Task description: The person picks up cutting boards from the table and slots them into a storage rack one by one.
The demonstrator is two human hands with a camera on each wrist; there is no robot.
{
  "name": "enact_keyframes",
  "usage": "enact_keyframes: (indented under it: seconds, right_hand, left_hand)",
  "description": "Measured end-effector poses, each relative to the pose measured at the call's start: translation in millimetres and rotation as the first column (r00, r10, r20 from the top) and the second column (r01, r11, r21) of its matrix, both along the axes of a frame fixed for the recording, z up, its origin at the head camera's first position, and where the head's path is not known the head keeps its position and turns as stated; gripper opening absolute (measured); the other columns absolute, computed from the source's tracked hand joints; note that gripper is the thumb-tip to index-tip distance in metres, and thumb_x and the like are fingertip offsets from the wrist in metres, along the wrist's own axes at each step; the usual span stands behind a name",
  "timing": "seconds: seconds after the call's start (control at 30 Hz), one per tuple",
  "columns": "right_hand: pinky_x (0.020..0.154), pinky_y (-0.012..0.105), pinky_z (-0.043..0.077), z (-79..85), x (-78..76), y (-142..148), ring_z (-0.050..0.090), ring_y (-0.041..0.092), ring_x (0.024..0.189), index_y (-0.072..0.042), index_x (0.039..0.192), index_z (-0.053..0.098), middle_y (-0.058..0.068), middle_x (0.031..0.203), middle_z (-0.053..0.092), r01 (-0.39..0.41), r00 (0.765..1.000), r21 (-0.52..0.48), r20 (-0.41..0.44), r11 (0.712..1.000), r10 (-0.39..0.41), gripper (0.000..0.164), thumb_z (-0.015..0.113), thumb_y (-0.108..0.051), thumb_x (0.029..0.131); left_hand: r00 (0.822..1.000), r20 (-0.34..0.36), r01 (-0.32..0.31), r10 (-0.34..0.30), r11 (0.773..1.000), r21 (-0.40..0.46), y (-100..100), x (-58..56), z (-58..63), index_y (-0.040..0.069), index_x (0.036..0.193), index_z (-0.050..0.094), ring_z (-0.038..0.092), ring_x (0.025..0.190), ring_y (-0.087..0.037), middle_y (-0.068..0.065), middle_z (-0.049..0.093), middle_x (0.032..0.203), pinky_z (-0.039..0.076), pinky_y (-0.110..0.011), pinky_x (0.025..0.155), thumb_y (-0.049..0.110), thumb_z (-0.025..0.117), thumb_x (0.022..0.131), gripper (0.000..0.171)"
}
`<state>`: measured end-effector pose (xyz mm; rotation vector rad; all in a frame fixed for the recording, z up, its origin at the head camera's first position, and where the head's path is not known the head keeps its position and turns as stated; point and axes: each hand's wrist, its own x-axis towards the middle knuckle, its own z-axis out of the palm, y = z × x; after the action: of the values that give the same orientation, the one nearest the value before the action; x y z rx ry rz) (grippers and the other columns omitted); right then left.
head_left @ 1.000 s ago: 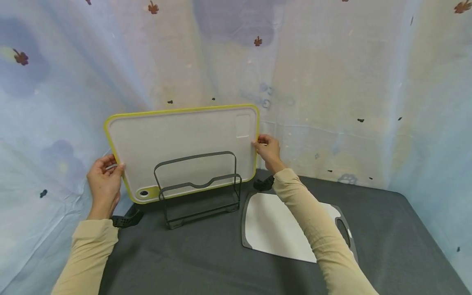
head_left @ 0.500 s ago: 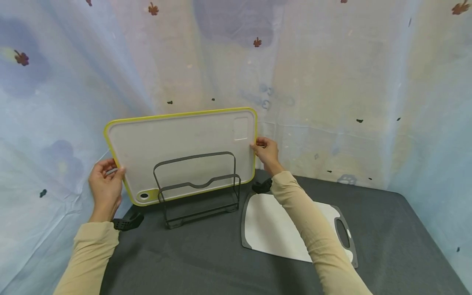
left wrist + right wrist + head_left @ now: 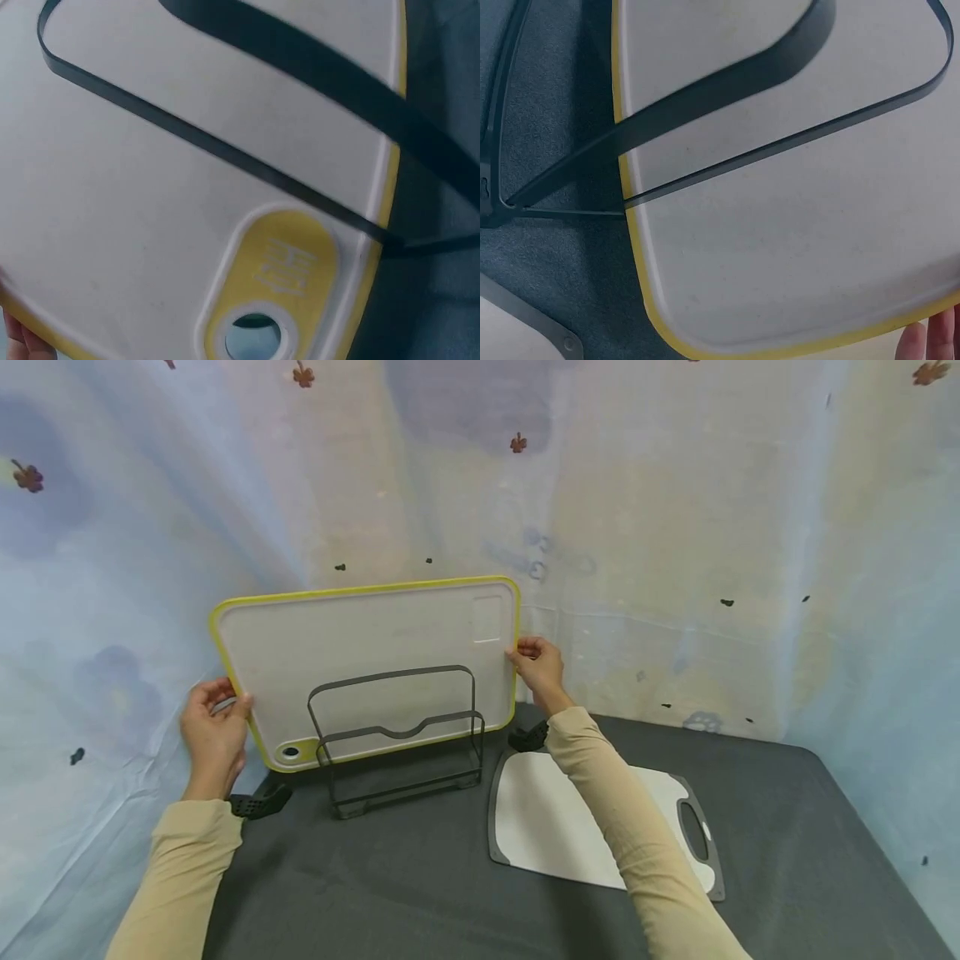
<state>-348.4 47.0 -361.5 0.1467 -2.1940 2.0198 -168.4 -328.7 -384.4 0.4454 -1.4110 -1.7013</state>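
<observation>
A large whitish cutting board [image 3: 360, 635] with a yellow rim stands tilted, its left end lower. My left hand [image 3: 213, 735] pinches its left edge, the thumb on the near face. On the opposite edge my right hand [image 3: 542, 672] pinches it between thumb and fingers. Both dark metal hoops of a rack [image 3: 390, 676] cross in front of the board. In the left wrist view, a yellow oval with a hole [image 3: 300, 247] marks the board's lower corner. Fingertips [image 3: 937, 337] show under the board's edge in the right wrist view.
A second white cutting board [image 3: 540, 810] with grey edges and a handle slot lies flat to the right, partly under my right forearm. The dark cloth-covered table [image 3: 420, 893] meets a patterned curtain [image 3: 637, 568] behind and at the sides.
The yellow-rimmed board has sunk slightly behind the rack's hoops and shifted a little left, both hands moving with it. The rack and the white board stay put; the head view shifts slightly.
</observation>
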Motion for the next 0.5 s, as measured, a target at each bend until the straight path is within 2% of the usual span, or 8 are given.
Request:
enact_keyframes:
  seconds: [0.2, 0.33, 0.5]
  right_hand:
    - [0.073, 0.029, 0.050, 5.0, 3.2, -4.7, 0.058, 0.018, 0.086, 0.003, 0.110, 0.065, 0.012, 0.100, 0.063, 0.005, 0.999, -0.011, 0.035, 1.000, -0.004, 0.026, 0.073, -0.008, 0.088]
    - [0.076, 0.030, 0.051, 8.7, 6.3, -5.2, 0.058, 0.017, 0.088, 0.001, 0.111, 0.065, 0.009, 0.102, 0.062, -0.010, 0.997, -0.014, 0.080, 1.000, 0.011, 0.027, 0.072, -0.011, 0.089]
    - [0.081, 0.035, 0.051, 11.0, 8.5, -6.5, 0.058, 0.019, 0.090, 0.000, 0.112, 0.065, 0.008, 0.099, 0.061, -0.028, 0.994, -0.029, 0.103, 0.999, 0.031, 0.027, 0.072, -0.010, 0.088]
  left_hand:
    - [0.999, -0.024, 0.040, -0.037, 0.991, 0.127, -2.6, 0.5, 7.8, 0.005, 0.091, 0.062, 0.057, 0.067, -0.011, -0.004, 0.057, 0.088, 0.047, -0.014, 0.056, -0.021, 0.063, 0.081, 0.028]
    - [0.999, 0.024, 0.038, -0.044, 0.979, 0.199, -4.1, 3.2, 13.6, 0.005, 0.090, 0.063, 0.059, 0.069, -0.010, -0.005, 0.057, 0.089, 0.048, -0.015, 0.055, -0.018, 0.065, 0.081, 0.026]
    - [0.997, 0.069, 0.005, -0.020, 0.977, 0.211, -3.6, 7.2, 17.8, 0.005, 0.090, 0.062, 0.059, 0.070, -0.008, -0.005, 0.054, 0.090, 0.047, -0.013, 0.056, -0.016, 0.068, 0.079, 0.025]
